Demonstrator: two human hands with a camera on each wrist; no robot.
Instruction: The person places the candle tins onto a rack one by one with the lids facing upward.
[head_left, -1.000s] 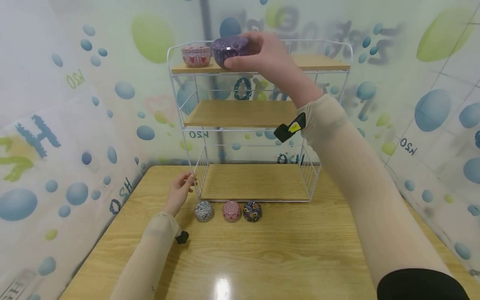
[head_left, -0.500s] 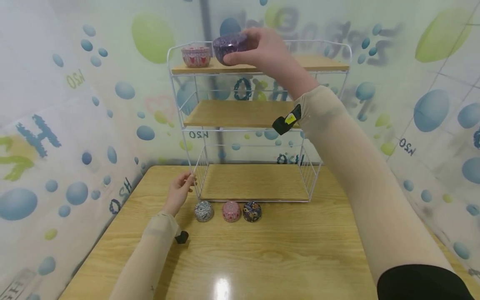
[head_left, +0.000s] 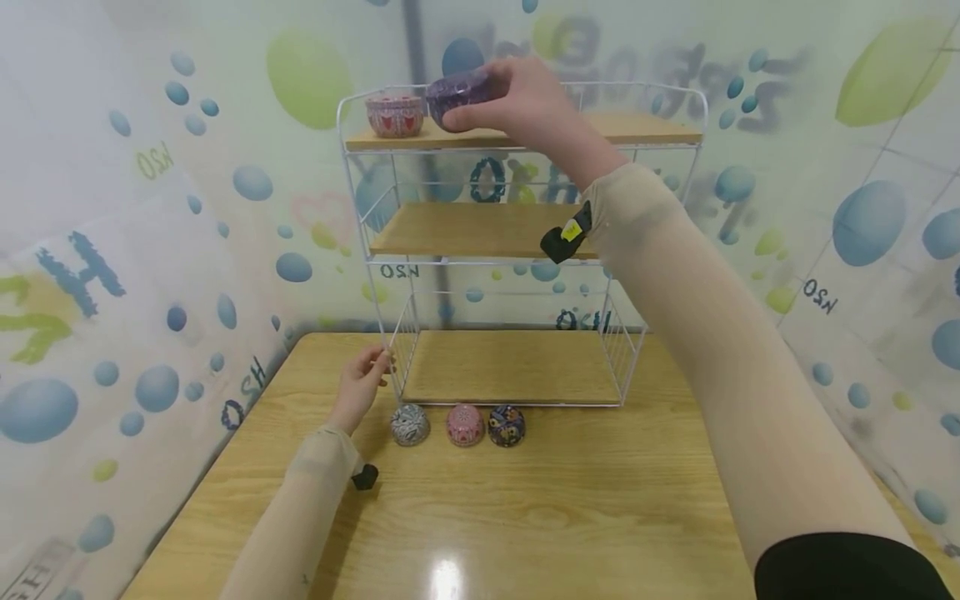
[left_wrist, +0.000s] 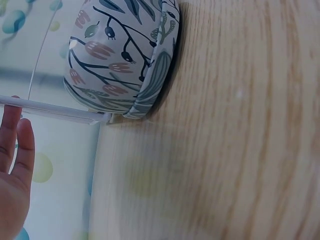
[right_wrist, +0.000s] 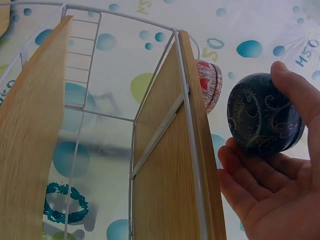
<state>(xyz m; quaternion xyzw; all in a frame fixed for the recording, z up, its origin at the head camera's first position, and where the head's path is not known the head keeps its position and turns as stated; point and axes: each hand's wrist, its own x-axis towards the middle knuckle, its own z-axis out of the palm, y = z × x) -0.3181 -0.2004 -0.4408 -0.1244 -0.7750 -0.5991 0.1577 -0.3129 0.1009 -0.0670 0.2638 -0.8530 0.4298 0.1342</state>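
My right hand (head_left: 528, 108) holds a dark purple round tin (head_left: 457, 90) over the top shelf, thumb on one side and fingers on the other. Swirling patterns cover this tin (right_wrist: 255, 112) in the right wrist view, where it is beyond the shelf's edge. To its left, a pink tin with red hearts (head_left: 395, 118) stands on the top shelf. Low down, my left hand (head_left: 358, 390) grips the left front post of a white wire rack (head_left: 510, 367) with wooden shelves. Close by that hand, a pale leaf-patterned tin (left_wrist: 120, 60) sits on the table.
Along the rack's front foot stand the pale tin, a pink tin (head_left: 465, 426) and a dark flowered tin (head_left: 507, 426), on a wooden table (head_left: 570, 500). The rack's middle shelf (head_left: 480, 227) lies below my right hand. Printed sheets with blue and green spots surround the table.
My right wrist and forearm have shifted slightly left and rotated, and the purple tin tilts a little in my fingers. My left hand stays at the post.
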